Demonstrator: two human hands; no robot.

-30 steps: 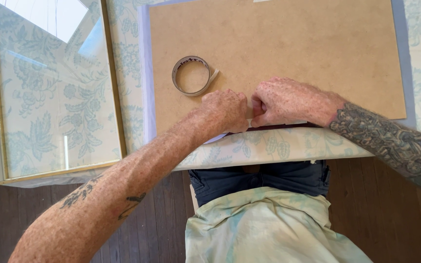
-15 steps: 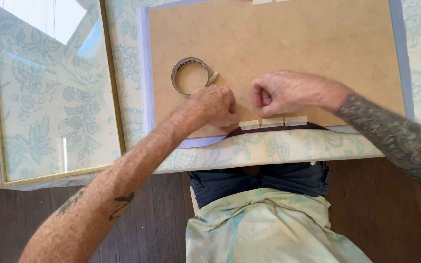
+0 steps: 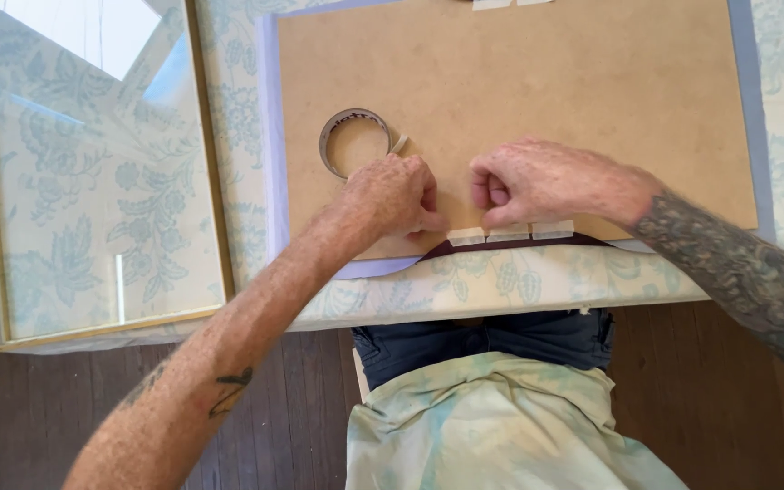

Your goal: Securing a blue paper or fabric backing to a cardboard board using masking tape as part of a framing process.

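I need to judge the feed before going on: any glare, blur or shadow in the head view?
Head view: bright window glare reflects off the glass of the gold picture frame at upper left; even daylight elsewhere, soft shadows only. The left hand, right hand, tape roll and brown backing board look sharp, with no obvious motion blur.

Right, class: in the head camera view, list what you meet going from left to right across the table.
Gold-edged glass picture frame → grey roll of tape → left hand → right hand → pale lilac mat strip along the brown backing board's right edge.
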